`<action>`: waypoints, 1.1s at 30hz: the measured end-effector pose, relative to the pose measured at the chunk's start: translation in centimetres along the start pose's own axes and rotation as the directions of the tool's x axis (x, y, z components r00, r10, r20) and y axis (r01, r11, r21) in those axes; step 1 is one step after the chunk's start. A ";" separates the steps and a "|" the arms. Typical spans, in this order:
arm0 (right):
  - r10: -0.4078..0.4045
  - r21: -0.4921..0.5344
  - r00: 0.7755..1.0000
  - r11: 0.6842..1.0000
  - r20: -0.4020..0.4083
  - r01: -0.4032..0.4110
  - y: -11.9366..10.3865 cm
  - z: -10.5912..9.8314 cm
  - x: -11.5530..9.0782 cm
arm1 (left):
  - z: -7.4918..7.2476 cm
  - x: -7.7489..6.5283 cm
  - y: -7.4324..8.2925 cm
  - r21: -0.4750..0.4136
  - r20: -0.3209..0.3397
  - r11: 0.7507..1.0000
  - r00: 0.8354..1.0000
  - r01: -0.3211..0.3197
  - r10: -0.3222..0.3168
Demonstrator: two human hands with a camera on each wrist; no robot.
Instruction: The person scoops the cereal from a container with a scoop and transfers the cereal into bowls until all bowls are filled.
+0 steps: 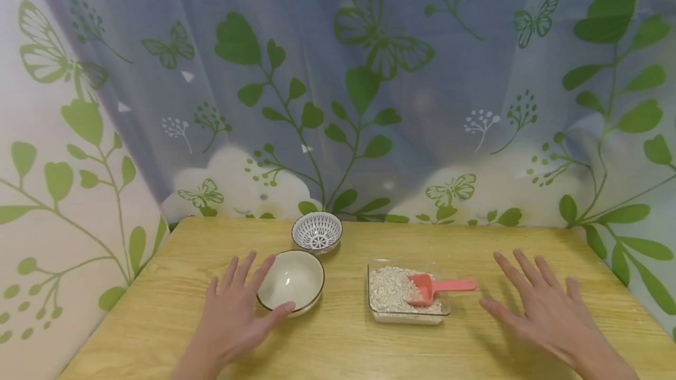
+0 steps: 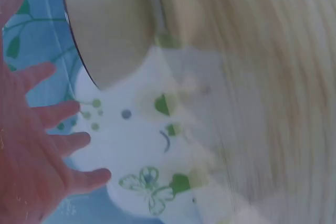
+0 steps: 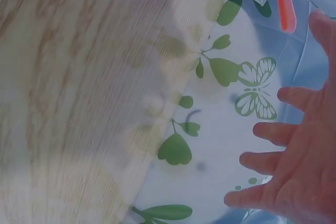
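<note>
My left hand (image 1: 232, 312), fingers spread, is beside the cream bowl (image 1: 293, 280) with a dark rim and overlaps its left edge in the head view. In the left wrist view the bowl (image 2: 107, 24) shows at the top, apart from the spread fingers. Right of the middle, a clear rectangular container (image 1: 409, 318) holds rolled oats (image 1: 388, 286). A coral-pink scoop (image 1: 422, 290) lies in the oats, its handle sticking out over the right rim. My right hand (image 1: 549, 315) hovers spread to the right of that handle, holding nothing. The scoop's handle (image 3: 286, 6) also appears in the right wrist view.
A smaller bowl (image 1: 317, 232) with a black-and-white pattern stands behind the cream one, near the back edge. Everything rests on a wood-grain table (image 1: 343, 345). A blue and white curtain (image 1: 327, 92) with green leaves and butterflies hangs behind it.
</note>
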State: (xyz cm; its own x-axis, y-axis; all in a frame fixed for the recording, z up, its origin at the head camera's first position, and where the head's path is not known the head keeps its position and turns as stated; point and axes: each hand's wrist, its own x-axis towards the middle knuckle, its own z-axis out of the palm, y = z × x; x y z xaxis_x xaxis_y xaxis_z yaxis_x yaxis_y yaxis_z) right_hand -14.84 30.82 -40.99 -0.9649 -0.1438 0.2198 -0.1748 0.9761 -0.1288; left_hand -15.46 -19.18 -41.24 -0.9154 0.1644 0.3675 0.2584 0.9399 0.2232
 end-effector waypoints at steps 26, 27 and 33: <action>-0.100 0.146 0.995 0.984 0.005 0.098 -3.1 0.0 2.0 | 3.4 3.5 9.9 -0.461 0.024 0.876 0.985 -0.140 0.170; -0.101 0.151 0.995 0.984 0.012 0.098 -3.2 0.1 2.1 | 3.5 3.6 10.3 -0.488 0.060 0.866 0.986 -0.109 0.158; -0.089 0.201 0.992 0.977 0.092 0.069 -3.8 0.2 2.7 | 4.9 3.9 12.6 -0.576 0.269 0.816 0.955 0.053 0.127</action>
State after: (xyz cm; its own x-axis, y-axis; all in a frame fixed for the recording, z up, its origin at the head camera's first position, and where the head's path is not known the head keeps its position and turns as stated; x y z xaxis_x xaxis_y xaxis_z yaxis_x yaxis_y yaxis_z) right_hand -16.83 26.70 -40.12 -0.9595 -0.2440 0.1405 -0.2764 0.9114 -0.3048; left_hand -17.26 -5.29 -41.40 -0.9241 0.3569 0.1366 0.3397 0.6034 0.7215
